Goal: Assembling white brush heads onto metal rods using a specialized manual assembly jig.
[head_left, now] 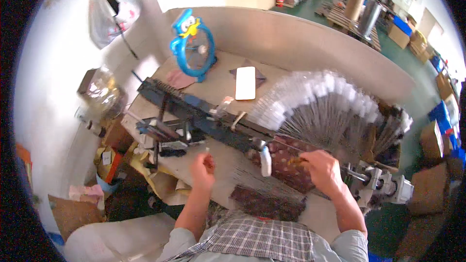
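Note:
My left hand point(203, 171) is closed above the near side of the table, left of a bunch of thin wires point(259, 179). A tiny pale speck shows at its fingertips, too small to name. My right hand point(322, 171) is closed too, over a dark red patterned cloth point(286, 171). Something small and yellowish pokes out of its fingers, blurred. Between the hands a white bottle point(265, 161) stands by a long dark metal bar point(213, 125) that crosses the table. Beyond my right hand lies a fan of thin wire stems with white bristly tips point(320, 92).
A motor-like metal unit point(383, 184) sits at the right edge. Toward the back are a blue duck-shaped fan point(213, 51) and a white tablet-like panel point(245, 83). A black metal frame point(160, 131) stands at left. A second dark cloth point(267, 204) lies near my apron. A low curved wall point(301, 31) borders the table.

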Demonstrator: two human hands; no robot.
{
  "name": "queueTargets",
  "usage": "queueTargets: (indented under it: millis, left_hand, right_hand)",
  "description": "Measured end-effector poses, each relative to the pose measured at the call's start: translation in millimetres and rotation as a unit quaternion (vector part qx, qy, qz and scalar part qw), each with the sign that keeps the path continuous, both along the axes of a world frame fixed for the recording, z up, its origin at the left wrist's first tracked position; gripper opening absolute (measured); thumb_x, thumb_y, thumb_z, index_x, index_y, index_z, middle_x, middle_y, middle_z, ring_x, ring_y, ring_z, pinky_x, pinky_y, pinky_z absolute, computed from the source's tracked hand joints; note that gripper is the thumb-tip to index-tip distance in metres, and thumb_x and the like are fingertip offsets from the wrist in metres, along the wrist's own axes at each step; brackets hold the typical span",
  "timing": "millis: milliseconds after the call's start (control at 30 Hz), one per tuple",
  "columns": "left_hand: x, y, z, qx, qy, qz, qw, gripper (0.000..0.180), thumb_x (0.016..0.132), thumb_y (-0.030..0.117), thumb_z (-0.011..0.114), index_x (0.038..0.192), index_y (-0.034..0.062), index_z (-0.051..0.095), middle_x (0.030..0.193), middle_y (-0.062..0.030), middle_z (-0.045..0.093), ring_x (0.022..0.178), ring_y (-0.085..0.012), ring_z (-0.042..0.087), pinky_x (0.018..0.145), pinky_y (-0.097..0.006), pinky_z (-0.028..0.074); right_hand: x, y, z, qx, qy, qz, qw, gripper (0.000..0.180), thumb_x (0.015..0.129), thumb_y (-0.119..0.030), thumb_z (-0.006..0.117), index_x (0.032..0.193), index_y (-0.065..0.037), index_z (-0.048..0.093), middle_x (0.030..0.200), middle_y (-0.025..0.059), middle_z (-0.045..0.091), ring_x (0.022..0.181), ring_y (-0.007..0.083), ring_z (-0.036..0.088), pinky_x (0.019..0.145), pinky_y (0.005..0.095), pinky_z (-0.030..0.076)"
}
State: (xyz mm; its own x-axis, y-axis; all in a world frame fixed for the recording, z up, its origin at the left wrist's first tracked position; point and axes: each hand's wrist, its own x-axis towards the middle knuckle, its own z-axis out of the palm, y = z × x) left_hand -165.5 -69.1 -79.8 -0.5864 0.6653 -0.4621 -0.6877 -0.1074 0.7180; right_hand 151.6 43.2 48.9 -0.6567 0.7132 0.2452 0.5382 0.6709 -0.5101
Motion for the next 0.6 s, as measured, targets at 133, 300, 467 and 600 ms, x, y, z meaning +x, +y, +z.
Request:
queueTargets:
  millis: [133,300,467,600]
  left_hand:
    - [103,13,53,0.011,0.222,-0.207,0.953,0.014,0.085,0.019,0.06,0.086,0.0053,0.061,0.072,-0.0031,0.059,0.063,-0.011,0.054,0.059,-0.024,0.044]
    - [169,61,75,0.084,0.068,-0.29,0.951,0.016,0.091,0.017,0.056,0.091,0.0023,0.063,0.078,-0.0044,0.062,0.061,-0.0087,0.054,0.058,-0.021,0.043]
    - [186,73,61,0.104,0.154,-0.335,0.924,0.016,0.091,0.017,0.056,0.092,0.0028,0.063,0.077,-0.0025,0.061,0.062,-0.0068,0.053,0.057,-0.02,0.042]
    - [188,77,57,0.119,0.166,-0.348,0.915,0.016,0.091,0.016,0.055,0.094,0.003,0.063,0.076,-0.0004,0.06,0.063,-0.0056,0.053,0.057,-0.02,0.042]
  right_hand:
    - [7,15,7,0.03,0.051,-0.102,0.993,0.016,0.075,-0.014,0.066,0.088,-0.006,0.065,0.08,0.0102,0.065,0.078,0.0285,0.061,0.071,0.0369,0.05]
    - [22,16,3,-0.143,0.115,-0.103,0.978,0.02,0.077,-0.015,0.065,0.093,-0.003,0.066,0.087,0.0131,0.066,0.081,0.0276,0.063,0.075,0.0339,0.049]
    - [38,18,-3,-0.248,0.163,-0.113,0.948,0.022,0.077,-0.015,0.066,0.096,-0.004,0.067,0.084,0.0118,0.066,0.077,0.0201,0.063,0.072,0.0303,0.048]
    - [43,18,-3,-0.291,0.186,-0.079,0.935,0.024,0.076,-0.015,0.067,0.097,-0.004,0.067,0.08,0.0108,0.065,0.073,0.018,0.061,0.07,0.0296,0.048]
